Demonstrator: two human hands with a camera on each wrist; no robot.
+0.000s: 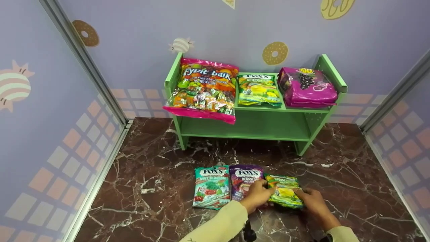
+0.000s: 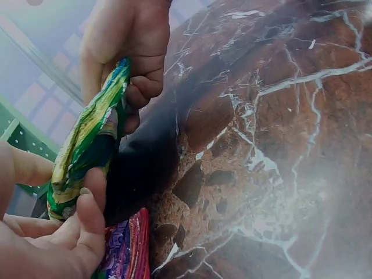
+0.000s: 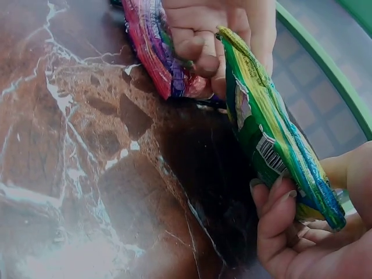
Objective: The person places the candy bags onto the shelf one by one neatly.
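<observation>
Between both hands is a green and yellow Fox's candy bag (image 1: 285, 191), held above the marble surface. My left hand (image 1: 258, 195) pinches its left edge, thumb on top and fingers beneath, as the left wrist view shows. On the opposite edge, my right hand (image 1: 314, 201) grips the bag the same way; in the right wrist view a barcode shows on the underside of the bag (image 3: 267, 133). Just left lies a purple Fox's Berries bag (image 1: 239, 188), partly covered by my left hand. Beside that one is a teal Fox's Mint Blossom bag (image 1: 211, 188).
Behind stands a green two-tier shelf (image 1: 245, 124). Its top carries a large Fruit Baik candy bag (image 1: 208, 89), another green and yellow Fox's bag (image 1: 258, 89) and a purple candy pack (image 1: 307, 89). Patterned walls (image 1: 215, 27) close in the back and both sides.
</observation>
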